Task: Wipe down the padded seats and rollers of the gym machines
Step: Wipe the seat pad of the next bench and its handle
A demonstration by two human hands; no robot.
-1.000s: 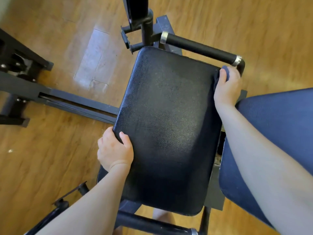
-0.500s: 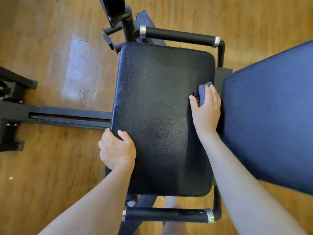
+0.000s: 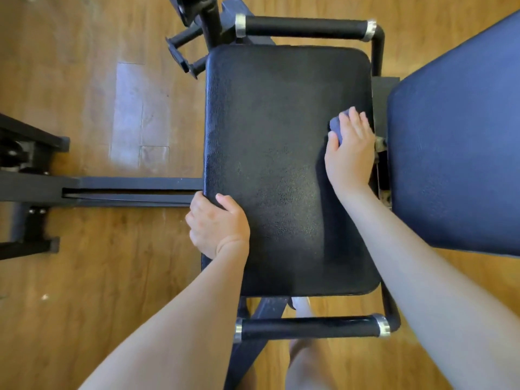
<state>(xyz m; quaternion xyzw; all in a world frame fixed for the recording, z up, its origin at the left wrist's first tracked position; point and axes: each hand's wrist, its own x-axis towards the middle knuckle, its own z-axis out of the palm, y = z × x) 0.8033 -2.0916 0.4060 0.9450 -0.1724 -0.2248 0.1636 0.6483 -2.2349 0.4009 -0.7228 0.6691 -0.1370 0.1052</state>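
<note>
no readable text, labels or numbers

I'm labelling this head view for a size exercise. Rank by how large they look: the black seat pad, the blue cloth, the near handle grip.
1. black seat pad
2. near handle grip
3. blue cloth, though the right hand hides most of it

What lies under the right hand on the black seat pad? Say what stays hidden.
A bluish cloth shows beyond the right hand, pressed on the black seat pad. The rest of the cloth is covered.
</note>
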